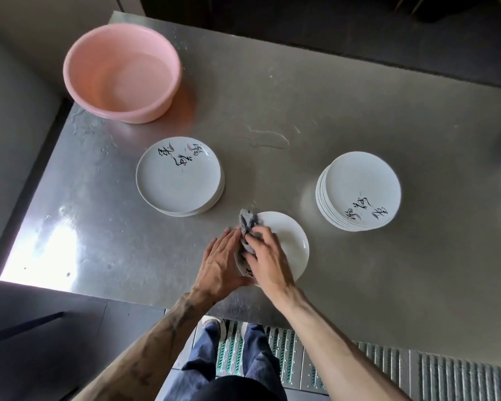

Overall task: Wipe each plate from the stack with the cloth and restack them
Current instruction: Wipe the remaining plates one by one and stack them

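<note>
Plate (289,241) at near edge of table (359,285). Right hand (268,256) fingers curled, pressing bunched cloth (248,224) on plate's left part. Left hand (217,261) fingers straight, bracing left rim. Low stack (180,178) far-left, nearer left hand; tall stack (359,189) right.

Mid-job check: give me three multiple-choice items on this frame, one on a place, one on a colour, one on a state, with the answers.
1. Where does the pink basin stand?
A) between the stacks
B) at the far left corner of the steel table
C) on the floor
2. The cloth is:
A) yellow
B) red
C) grey
3. The right hand:
A) grips the cloth on the single plate
B) lies idle
C) lifts a stack
Answers: 1 B, it sits beyond the left plate stack. 2 C, its bunched folds are grey. 3 A, its fingers curl round the cloth over the plate.
</note>
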A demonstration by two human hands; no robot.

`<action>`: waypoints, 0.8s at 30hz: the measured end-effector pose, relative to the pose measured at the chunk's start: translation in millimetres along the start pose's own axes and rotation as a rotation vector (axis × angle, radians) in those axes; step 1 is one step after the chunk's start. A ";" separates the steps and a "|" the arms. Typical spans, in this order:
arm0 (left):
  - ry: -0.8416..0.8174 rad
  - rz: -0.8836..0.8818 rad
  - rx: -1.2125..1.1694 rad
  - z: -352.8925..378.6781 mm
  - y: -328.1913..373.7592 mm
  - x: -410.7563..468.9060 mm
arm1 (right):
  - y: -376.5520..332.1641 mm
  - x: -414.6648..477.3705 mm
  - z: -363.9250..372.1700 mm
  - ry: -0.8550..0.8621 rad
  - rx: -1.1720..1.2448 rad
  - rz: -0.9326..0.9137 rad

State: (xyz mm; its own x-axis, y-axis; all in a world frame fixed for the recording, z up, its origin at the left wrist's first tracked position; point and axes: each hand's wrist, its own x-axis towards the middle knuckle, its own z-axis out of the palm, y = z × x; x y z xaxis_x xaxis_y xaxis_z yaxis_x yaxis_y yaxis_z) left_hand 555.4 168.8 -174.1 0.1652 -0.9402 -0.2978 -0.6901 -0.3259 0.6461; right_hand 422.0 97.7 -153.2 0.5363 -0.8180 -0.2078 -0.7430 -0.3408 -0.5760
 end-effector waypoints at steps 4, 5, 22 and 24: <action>0.001 -0.008 -0.005 0.1 0.8 1.2 | 0.9 10.7 -1.8 0.061 0.011 0.086; 0.005 -0.007 -0.001 0.8 0.6 0.7 | -1.0 8.2 -1.3 0.036 0.008 0.043; -0.034 -0.008 0.022 2.0 -2.2 0.1 | 2.6 4.2 -8.8 0.053 0.025 0.039; -0.005 0.002 0.038 3.7 -3.7 -0.2 | -6.0 -9.4 -2.4 0.006 0.042 -0.008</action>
State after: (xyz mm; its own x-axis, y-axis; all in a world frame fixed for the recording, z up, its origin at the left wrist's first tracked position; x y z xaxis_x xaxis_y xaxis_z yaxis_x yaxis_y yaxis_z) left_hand 555.3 170.5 -179.0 0.1597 -0.9405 -0.3001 -0.7165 -0.3195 0.6201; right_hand 420.4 106.3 -146.0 0.5393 -0.8185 -0.1982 -0.7211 -0.3273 -0.6107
